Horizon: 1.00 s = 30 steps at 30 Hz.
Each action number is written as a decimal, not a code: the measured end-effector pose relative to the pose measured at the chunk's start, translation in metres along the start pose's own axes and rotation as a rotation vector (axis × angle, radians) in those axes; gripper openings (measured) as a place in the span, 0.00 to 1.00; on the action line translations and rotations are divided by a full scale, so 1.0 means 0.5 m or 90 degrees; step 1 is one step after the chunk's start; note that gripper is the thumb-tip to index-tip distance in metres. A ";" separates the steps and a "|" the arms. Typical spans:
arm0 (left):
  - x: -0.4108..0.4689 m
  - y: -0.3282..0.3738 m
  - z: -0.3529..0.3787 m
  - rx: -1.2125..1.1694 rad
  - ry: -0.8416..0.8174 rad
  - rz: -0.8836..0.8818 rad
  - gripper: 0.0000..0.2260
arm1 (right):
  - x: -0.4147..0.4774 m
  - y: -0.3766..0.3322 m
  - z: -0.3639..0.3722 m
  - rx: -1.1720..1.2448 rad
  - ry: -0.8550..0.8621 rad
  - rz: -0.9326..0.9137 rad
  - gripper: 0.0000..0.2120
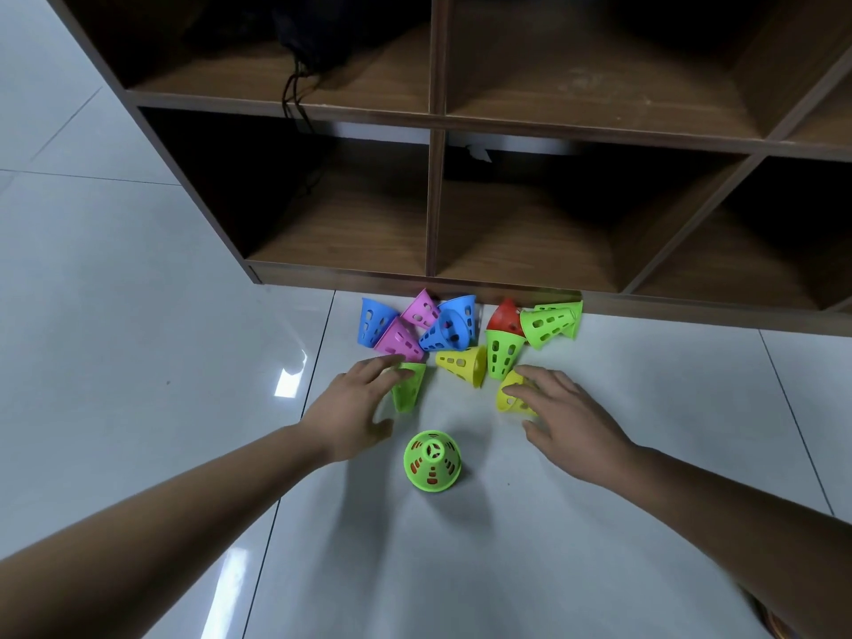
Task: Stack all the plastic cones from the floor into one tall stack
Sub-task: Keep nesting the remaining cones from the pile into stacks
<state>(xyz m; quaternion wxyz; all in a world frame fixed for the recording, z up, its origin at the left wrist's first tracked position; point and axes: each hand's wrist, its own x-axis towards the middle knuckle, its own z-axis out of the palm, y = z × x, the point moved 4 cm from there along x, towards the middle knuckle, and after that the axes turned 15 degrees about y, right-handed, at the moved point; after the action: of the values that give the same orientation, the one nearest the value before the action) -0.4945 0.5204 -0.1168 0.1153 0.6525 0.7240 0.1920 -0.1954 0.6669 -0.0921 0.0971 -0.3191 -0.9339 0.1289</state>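
Shelf unit (433,200): the wooden cubby block stands beyond the started stack. Its upper-left compartment holds a dark bag (313,34), whose cord hangs over the edge.
Floor (138,315): pale glossy tiles carry every cone.
Loose cones: blue (373,320), pink (399,339), red (506,315), green and yellow ones lie beyond the started stack. They are tipped against each other and against the shelf's base.
Left hand (355,408): it is beyond and left of the started stack. The fingers are spread and nearly straight, with the tips at the wide rim of a green cone (408,389), probably to gather it; nothing is gripped yet.
Right hand (567,417): it is beyond and right of the started stack. The fingers are splayed over a yellow cone (511,398) without closing on it.
Started stack (432,461): a green cone stands wide end down between the two forearms. Red shows through its slots, so I judge another cone is nested inside it. It stands apart from the heap, probably so the stack has room to grow.
Progress: early; most cones are still unstacked.
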 end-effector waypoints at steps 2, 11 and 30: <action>-0.001 -0.010 -0.001 0.023 0.018 0.006 0.35 | -0.003 0.007 0.012 -0.031 -0.022 -0.010 0.23; -0.052 -0.056 0.012 -0.057 0.043 -0.205 0.36 | -0.037 0.032 0.027 0.069 -0.041 0.032 0.03; -0.085 -0.080 -0.077 -0.021 0.211 -0.229 0.22 | -0.006 -0.142 -0.101 0.693 0.047 0.425 0.09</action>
<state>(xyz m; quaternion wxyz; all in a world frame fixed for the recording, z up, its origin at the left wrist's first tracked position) -0.5413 0.4707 -0.1030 0.0378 0.4704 0.8343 0.2849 -0.2203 0.6198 -0.0232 0.2323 -0.5021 -0.5809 0.5970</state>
